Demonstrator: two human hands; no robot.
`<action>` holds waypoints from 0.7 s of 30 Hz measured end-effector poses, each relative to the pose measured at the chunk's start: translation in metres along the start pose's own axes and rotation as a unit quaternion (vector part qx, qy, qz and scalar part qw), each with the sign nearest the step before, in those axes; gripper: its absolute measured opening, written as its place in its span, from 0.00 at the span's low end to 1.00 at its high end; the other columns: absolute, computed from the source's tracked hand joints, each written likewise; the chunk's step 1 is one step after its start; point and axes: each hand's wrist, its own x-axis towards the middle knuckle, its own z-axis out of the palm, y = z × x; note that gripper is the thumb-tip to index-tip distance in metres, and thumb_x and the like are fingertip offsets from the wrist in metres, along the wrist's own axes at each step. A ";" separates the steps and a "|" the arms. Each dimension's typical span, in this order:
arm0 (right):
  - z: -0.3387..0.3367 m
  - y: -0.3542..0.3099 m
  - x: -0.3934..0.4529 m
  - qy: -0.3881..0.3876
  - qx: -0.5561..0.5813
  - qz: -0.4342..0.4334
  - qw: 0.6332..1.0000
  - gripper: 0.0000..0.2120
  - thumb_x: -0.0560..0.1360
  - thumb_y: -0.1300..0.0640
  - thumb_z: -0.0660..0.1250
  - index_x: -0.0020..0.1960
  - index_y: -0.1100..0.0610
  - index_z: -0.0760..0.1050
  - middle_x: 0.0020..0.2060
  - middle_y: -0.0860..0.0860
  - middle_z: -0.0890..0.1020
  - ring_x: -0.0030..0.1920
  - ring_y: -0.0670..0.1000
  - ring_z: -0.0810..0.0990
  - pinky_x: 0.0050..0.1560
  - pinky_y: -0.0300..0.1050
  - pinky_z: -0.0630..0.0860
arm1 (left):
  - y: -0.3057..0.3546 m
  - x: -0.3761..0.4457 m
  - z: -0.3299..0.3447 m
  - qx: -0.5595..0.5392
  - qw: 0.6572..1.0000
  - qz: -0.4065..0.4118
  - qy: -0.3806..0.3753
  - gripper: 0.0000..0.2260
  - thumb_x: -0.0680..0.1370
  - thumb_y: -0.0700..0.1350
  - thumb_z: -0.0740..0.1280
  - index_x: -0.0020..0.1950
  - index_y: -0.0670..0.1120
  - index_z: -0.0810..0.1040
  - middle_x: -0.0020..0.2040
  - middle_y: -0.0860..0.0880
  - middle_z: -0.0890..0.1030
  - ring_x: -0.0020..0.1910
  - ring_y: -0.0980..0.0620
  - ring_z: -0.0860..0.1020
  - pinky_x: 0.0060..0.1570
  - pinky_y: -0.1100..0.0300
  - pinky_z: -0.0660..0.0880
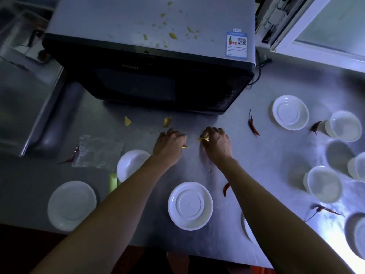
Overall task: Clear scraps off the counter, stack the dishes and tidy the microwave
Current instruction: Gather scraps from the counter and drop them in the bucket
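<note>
Both hands are on the steel counter (256, 167) in front of the black microwave (150, 80). My left hand (170, 144) is curled, with a yellow scrap (185, 146) poking out from under it. My right hand (216, 143) pinches another yellow scrap (203, 138). Two more yellow scraps (167, 122) lie just behind the hands. Yellow crumbs (173, 35) dot the microwave's top. Red chillies (253, 126) lie scattered on the counter. White saucers (190, 205) and small bowls (324, 183) stand spread around.
A sink (17, 103) drops off at the left. A crumpled clear plastic sheet (98, 151) lies near the left saucers. A window frame (316, 36) stands at the back right. The microwave's cable (258, 72) runs behind its right side. The counter's front edge is close below.
</note>
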 end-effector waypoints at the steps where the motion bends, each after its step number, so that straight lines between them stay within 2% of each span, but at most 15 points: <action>1: 0.000 -0.001 -0.002 0.004 0.005 0.002 1.000 0.07 0.77 0.62 0.68 0.54 0.56 0.79 0.51 0.56 0.82 0.52 0.57 0.76 0.51 0.51 0.74 | 0.000 -0.001 -0.003 -0.004 1.000 0.003 0.000 0.04 0.78 0.39 0.66 0.50 0.47 0.77 0.49 0.49 0.80 0.52 0.49 0.75 0.52 0.55 0.70; 5: -0.007 -0.003 -0.009 0.024 0.026 0.005 0.999 0.06 0.77 0.64 0.68 0.53 0.57 0.79 0.48 0.58 0.82 0.47 0.60 0.79 0.49 0.55 0.78 | -0.008 -0.002 -0.023 -0.031 0.999 0.020 -0.007 0.04 0.77 0.38 0.66 0.47 0.47 0.75 0.47 0.48 0.80 0.46 0.46 0.76 0.46 0.54 0.70; 8: -0.013 -0.001 -0.013 0.018 0.025 0.004 1.000 0.07 0.77 0.65 0.67 0.53 0.57 0.79 0.48 0.58 0.82 0.48 0.61 0.78 0.49 0.57 0.78 | -0.016 0.001 -0.043 -0.035 0.999 0.028 -0.003 0.02 0.76 0.41 0.67 0.47 0.47 0.77 0.47 0.47 0.79 0.48 0.44 0.76 0.46 0.53 0.70; 14: -0.023 -0.008 -0.027 0.043 0.044 0.018 0.998 0.08 0.76 0.65 0.67 0.53 0.60 0.81 0.47 0.60 0.82 0.47 0.63 0.79 0.49 0.58 0.79 | -0.020 0.010 -0.075 -0.050 0.999 0.015 -0.007 0.05 0.77 0.43 0.69 0.44 0.52 0.76 0.47 0.52 0.81 0.49 0.47 0.77 0.48 0.50 0.77; 19: -0.028 -0.013 -0.037 0.057 0.048 0.029 0.997 0.09 0.77 0.65 0.67 0.56 0.59 0.81 0.50 0.60 0.83 0.50 0.62 0.79 0.50 0.57 0.79 | -0.007 0.007 -0.090 -0.012 0.998 0.062 -0.023 0.08 0.76 0.41 0.69 0.44 0.53 0.74 0.49 0.53 0.79 0.49 0.48 0.77 0.41 0.56 0.69; 21: -0.030 -0.012 -0.043 0.063 0.052 0.047 0.996 0.10 0.78 0.63 0.67 0.57 0.58 0.80 0.51 0.60 0.83 0.51 0.61 0.80 0.50 0.57 0.79 | 0.002 0.006 -0.101 -0.001 0.996 0.091 -0.023 0.07 0.75 0.40 0.69 0.45 0.52 0.76 0.49 0.54 0.78 0.48 0.48 0.77 0.41 0.56 0.70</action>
